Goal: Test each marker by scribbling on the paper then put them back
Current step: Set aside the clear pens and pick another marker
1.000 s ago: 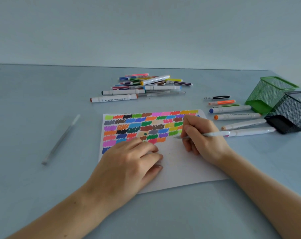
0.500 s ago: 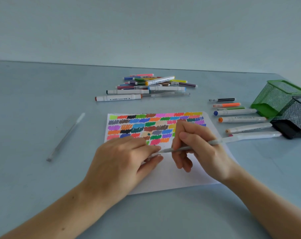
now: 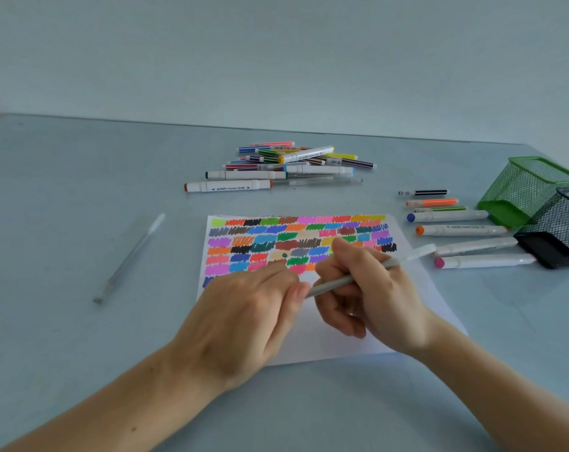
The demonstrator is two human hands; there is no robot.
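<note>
A white paper (image 3: 328,340) lies in front of me, its upper half filled with coloured scribble patches. Over its blank part my right hand (image 3: 377,298) grips a slim grey-white pen (image 3: 338,282) that points left and has a pale cap on its far end. My left hand (image 3: 247,318) rests on the paper, and its fingertips pinch the pen's near end. The tip itself is hidden by those fingers. A pile of untidy markers (image 3: 296,164) lies behind the paper.
A row of several markers (image 3: 456,230) lies right of the paper, beside a green mesh holder (image 3: 531,187) and a black mesh holder (image 3: 563,236), both tipped on their sides. A lone translucent pen (image 3: 129,256) lies to the left. The table's far edge meets a wall.
My right hand lifted the pen from the scribbles and swung it left and nearer. Its near end met my left fingertips, which now pinch it.
</note>
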